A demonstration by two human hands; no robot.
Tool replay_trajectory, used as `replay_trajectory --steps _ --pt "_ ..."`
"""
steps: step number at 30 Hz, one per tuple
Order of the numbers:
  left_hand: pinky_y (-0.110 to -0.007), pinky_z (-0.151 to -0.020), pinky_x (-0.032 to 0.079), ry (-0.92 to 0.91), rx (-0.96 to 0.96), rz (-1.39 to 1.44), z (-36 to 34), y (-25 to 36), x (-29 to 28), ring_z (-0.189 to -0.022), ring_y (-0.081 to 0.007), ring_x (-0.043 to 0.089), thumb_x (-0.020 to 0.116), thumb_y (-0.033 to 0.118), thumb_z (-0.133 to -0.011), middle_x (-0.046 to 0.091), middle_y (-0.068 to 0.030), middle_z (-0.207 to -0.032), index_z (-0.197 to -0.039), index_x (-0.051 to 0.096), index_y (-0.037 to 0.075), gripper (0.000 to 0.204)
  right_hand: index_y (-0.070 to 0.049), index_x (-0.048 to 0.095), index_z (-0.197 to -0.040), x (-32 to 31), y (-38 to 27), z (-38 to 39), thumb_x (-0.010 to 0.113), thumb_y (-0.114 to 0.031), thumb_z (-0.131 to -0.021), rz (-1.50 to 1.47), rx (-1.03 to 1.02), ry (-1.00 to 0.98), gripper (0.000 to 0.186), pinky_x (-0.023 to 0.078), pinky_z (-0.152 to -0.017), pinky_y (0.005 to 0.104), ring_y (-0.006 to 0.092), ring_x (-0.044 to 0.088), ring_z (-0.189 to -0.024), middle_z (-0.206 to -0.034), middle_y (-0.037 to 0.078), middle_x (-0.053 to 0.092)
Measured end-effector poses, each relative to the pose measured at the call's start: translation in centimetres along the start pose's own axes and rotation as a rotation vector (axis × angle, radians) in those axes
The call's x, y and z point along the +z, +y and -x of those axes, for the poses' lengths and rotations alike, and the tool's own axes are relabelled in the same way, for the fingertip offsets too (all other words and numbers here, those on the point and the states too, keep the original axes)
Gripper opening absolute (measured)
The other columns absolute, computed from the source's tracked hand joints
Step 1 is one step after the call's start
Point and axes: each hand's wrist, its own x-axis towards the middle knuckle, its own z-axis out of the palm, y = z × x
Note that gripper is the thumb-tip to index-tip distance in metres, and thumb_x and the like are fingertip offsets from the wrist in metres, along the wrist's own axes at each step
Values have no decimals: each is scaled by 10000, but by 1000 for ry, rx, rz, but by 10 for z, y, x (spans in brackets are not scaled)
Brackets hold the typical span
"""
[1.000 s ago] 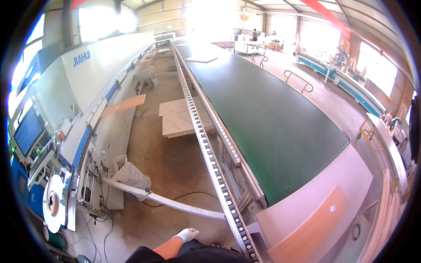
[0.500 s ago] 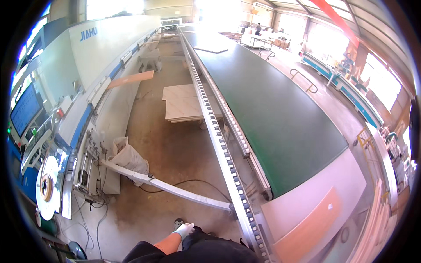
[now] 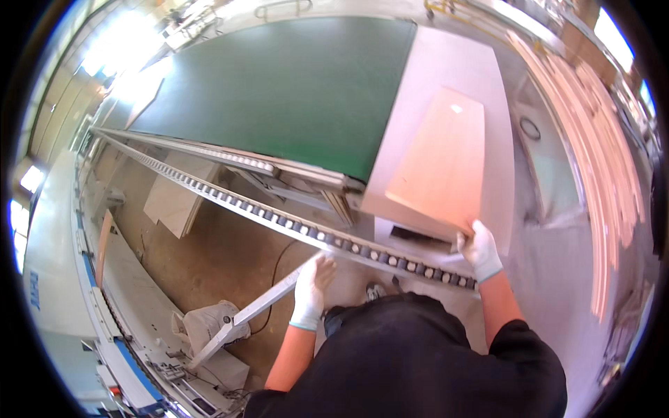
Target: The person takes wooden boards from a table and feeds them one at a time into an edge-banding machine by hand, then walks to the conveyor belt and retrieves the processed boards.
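Note:
A long peach-toned wooden board [image 3: 442, 157] with a small white label lies on a large pale sheet [image 3: 492, 83]. My right hand [image 3: 479, 251], in a white glove, is closed on the board's near corner, thumb and fingers at its edge. My left hand [image 3: 312, 289], gloved too, is beside the roller rail [image 3: 300, 226], near where a grey support arm [image 3: 268, 298] meets it. Its fingers look loosely stretched and nothing shows in them; whether they touch the rail I cannot tell.
A green conveyor belt [image 3: 279, 90] stretches off beyond the rail. Stacked pale panels [image 3: 178, 198] and a white sack [image 3: 209, 324] sit low between the rail and a long machine [image 3: 56, 258] at left. Long wooden strips [image 3: 582, 139] lie at right.
My view has swung to the right, toward the pale sheet. My right hand has come into view and taken hold of the wooden board's corner. My left hand now is by the rail.

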Motion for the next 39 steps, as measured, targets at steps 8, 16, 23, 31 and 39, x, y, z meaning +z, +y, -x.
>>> replay_trajectory --steps 8,16,23,31,39 --pt "-421 -1064 397 -452 -145 -204 14 17 97 -1245 -308 524 477 426 -999 538 -231 -1332 -1398 405 -65 637 -63 575 -1087 28 26 86 561 -261 -958 104 126 -138 237 434 -440 307 206 580 -544 -851 69 627" --pt "-406 -1040 418 -346 -52 -131 21 10 110 -1225 -237 526 596 257 -958 498 -119 -1363 -1416 354 -21 587 -12 601 -1027 37 70 150 560 -463 -954 318 327 -519 459 524 -533 293 200 656 -609 -776 100 669" --pt "-374 -1032 422 -202 -95 -155 54 22 80 -1214 -211 531 612 173 -917 544 -118 -1314 -1366 426 -39 530 -11 462 -1371 48 78 108 440 -355 -1002 -250 223 -330 505 384 -1074 439 282 502 -1266 -1370 112 547" --pt "-342 -1035 400 -251 -121 -142 76 34 65 -1206 -192 523 701 258 -888 549 -116 -1323 -1371 428 -69 644 -38 464 -1370 72 49 46 409 -363 -1019 -217 266 -80 482 402 -1061 470 312 510 -1248 -1380 135 528" --pt "-354 -1013 423 -376 98 -502 99 75 37 -1174 -204 536 691 246 -894 601 -123 -1267 -1328 500 -50 559 -52 429 -1418 98 92 35 371 -458 -1027 -106 221 -365 567 351 -1107 427 288 464 -1299 -1431 104 490"
